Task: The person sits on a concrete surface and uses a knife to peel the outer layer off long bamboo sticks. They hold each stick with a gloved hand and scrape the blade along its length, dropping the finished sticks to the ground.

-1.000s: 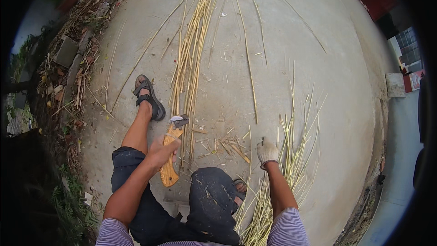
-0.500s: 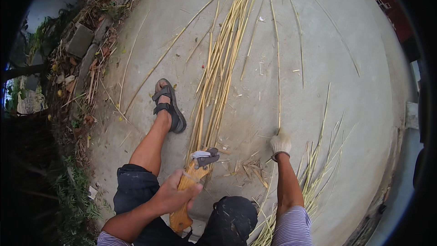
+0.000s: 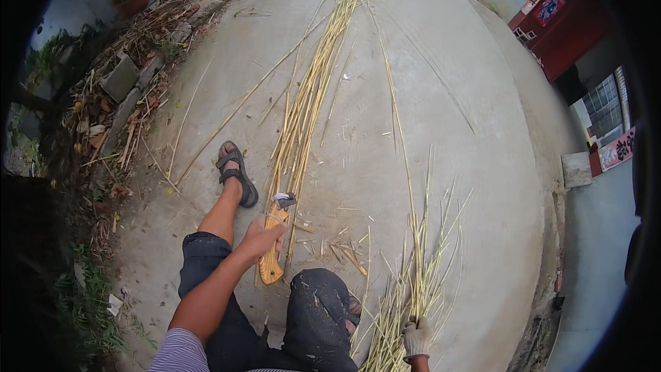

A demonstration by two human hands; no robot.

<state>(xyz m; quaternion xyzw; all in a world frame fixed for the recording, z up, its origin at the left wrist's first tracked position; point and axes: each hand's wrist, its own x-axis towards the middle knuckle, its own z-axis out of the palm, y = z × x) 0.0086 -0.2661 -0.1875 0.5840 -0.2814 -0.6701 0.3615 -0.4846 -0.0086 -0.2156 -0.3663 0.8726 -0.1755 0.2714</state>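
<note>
My left hand (image 3: 260,240) is closed around a wooden-handled tool (image 3: 271,272). Its dark metal head has something white beside it and sits over the near ends of a long bundle of yellowish canes (image 3: 322,69). Low on the right, my right hand (image 3: 416,337), in a pale work glove, is closed on a long thin cane (image 3: 396,114). That cane stretches away from the glove toward the bundle's far end. Around the glove lies a pile of thinner green-yellow stalks (image 3: 389,327); it partly hides the cane's near end.
Short cane scraps (image 3: 348,251) litter the concrete between my knees and the bundle. My sandalled foot (image 3: 237,173) stands left of the bundle, near single loose canes. Rubble and dry litter (image 3: 124,83) line the left edge. A pale block (image 3: 577,169) stands by the right wall.
My right hand has drawn back toward me with the cane, down to the stalk pile. The view has shifted; the left hand still holds the tool near the bundle's near ends.
</note>
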